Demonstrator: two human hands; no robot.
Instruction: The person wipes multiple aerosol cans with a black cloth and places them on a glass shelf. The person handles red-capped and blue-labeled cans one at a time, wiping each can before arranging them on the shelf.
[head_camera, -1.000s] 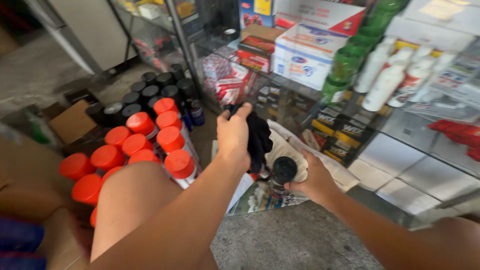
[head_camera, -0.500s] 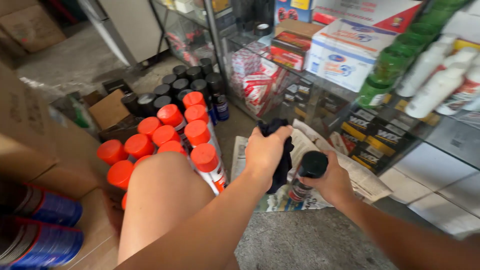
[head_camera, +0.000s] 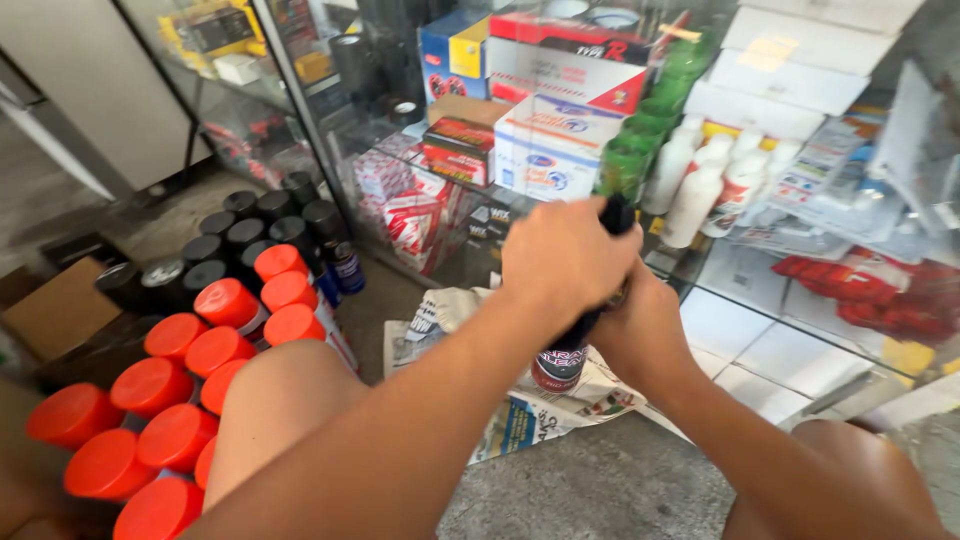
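Note:
My right hand (head_camera: 645, 335) grips a dark spray can (head_camera: 560, 365) around its body, holding it above crumpled newspaper (head_camera: 530, 410) on the floor. My left hand (head_camera: 560, 255) is closed over the top of the can, pressing a black cloth (head_camera: 615, 215) that sticks out past my fingers. The can's cap is hidden under the cloth and my hand; only its lower end with a red band shows.
Rows of spray cans with orange caps (head_camera: 215, 350) and black caps (head_camera: 250, 235) stand on the floor at left. A glass display case (head_camera: 760, 290) ahead holds boxes, green bottles (head_camera: 640, 150) and white bottles (head_camera: 700, 190). A cardboard box (head_camera: 60, 310) lies at far left. My knee (head_camera: 280, 400) is raised.
Both hands with the can and cloth have risen and shifted right in view. My left hand now covers the can's top, which showed beside it a moment ago.

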